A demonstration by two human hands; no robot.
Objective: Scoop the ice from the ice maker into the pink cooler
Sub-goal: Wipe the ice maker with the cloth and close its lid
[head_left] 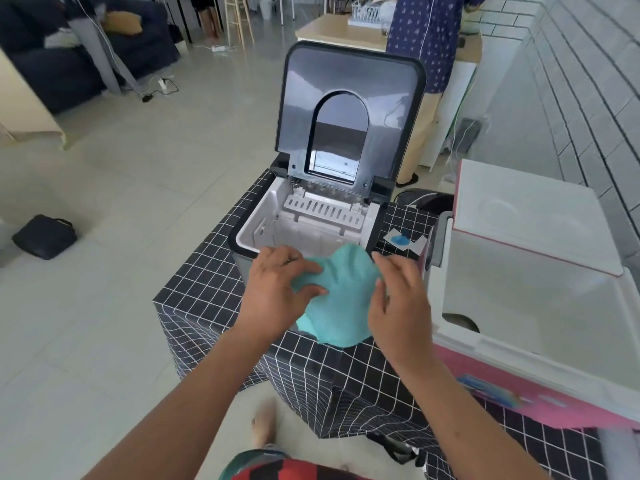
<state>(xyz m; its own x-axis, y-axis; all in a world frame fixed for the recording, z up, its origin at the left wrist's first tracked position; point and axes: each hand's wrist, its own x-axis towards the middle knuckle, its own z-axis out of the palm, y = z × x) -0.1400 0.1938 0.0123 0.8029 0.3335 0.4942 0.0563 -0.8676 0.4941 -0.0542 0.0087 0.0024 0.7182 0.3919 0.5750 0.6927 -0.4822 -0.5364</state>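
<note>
The ice maker [249, 220] stands on a table with a black grid cloth, its grey lid [349, 88] raised upright. Its white inner bin is open; I see no ice in the part that shows. A teal cloth [341, 299] lies over the maker's front edge and hides the front of the bin. My left hand [277, 289] grips the cloth's left side. My right hand [398, 303] holds its right edge between thumb and fingers. The pink cooler [540, 407] sits to the right, white inside, its lid [526, 216] open.
A small clear item with a blue patch [401, 240] lies between the maker and the cooler. Another person [426, 39] stands at a counter behind. A dark bag [45, 237] lies on the tiled floor to the left. A white brick wall runs along the right.
</note>
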